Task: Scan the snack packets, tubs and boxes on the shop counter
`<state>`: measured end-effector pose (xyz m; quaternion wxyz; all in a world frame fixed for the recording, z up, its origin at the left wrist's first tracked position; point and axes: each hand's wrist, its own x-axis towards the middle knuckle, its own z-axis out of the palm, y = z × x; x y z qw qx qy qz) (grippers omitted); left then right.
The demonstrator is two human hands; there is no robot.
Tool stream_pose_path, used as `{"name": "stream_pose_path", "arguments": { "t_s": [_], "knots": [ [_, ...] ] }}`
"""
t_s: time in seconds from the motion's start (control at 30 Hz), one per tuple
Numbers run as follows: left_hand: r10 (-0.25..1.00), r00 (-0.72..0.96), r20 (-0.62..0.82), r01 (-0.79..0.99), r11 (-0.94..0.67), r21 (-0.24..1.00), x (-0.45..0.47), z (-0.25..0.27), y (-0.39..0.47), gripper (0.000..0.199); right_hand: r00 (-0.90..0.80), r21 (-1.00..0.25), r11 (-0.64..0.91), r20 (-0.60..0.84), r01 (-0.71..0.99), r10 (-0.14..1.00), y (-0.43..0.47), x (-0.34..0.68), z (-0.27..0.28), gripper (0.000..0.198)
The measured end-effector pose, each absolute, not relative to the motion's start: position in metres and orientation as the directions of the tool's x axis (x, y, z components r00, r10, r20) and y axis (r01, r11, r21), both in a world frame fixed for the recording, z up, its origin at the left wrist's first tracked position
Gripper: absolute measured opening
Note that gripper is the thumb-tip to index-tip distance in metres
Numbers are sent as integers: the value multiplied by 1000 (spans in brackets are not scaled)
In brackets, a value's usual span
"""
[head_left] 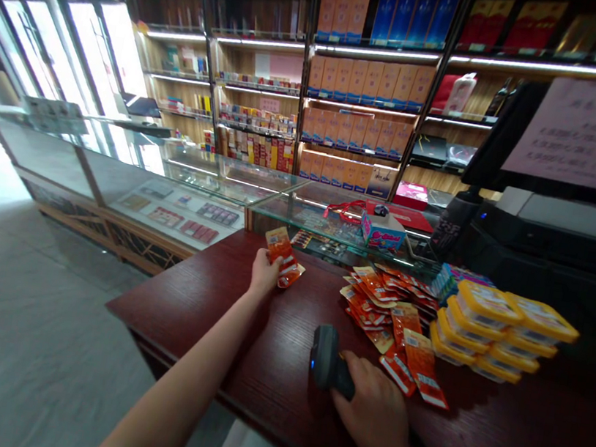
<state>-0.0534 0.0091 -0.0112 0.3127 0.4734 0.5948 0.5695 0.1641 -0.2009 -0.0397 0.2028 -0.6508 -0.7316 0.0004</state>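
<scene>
My left hand (264, 272) is closed on an orange snack packet (276, 243) near the far left part of the dark wooden counter (187, 304). Another similar packet (290, 276) shows just to the right of those fingers; whether it is gripped too I cannot tell. My right hand (375, 404) wraps round the handle of a black barcode scanner (324, 357), whose head points left with a small blue light on. Beyond the scanner lies a loose pile of orange packets (376, 297). A few packets (422, 363) lie apart, nearer my right hand.
Yellow-lidded plastic tubs (485, 309) stand stacked at the right, beside blue-green packs (456, 281). A monitor with a pink notice (587, 138) rises behind them. A small colourful box (382, 232) sits on the glass display case (300, 209). Stocked shelves (364, 107) line the back wall.
</scene>
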Motion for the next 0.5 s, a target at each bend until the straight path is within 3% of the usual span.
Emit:
{"name": "stream_pose_path", "arguments": {
  "t_s": [0.07, 0.17, 0.33, 0.5],
  "knots": [
    [985, -153, 80, -110, -98, 989, -34, -24, -7, 35, -67, -276, 149, 286, 950, 956, -201, 164, -38, 36],
    [998, 33, 52, -269, -41, 962, -14, -40, -30, 50, -61, -324, 149, 267, 934, 962, -199, 165, -32, 36],
    [993, 53, 102, -262, -85, 961, -3, -45, -45, 47, -2, -569, 151, 253, 808, 968, -192, 171, -18, 35],
    [984, -18, 175, -122, -176, 977, -1, -44, -46, 32, 52, -880, 243, 288, 409, 956, -185, 164, -4, 29]
  ]
}}
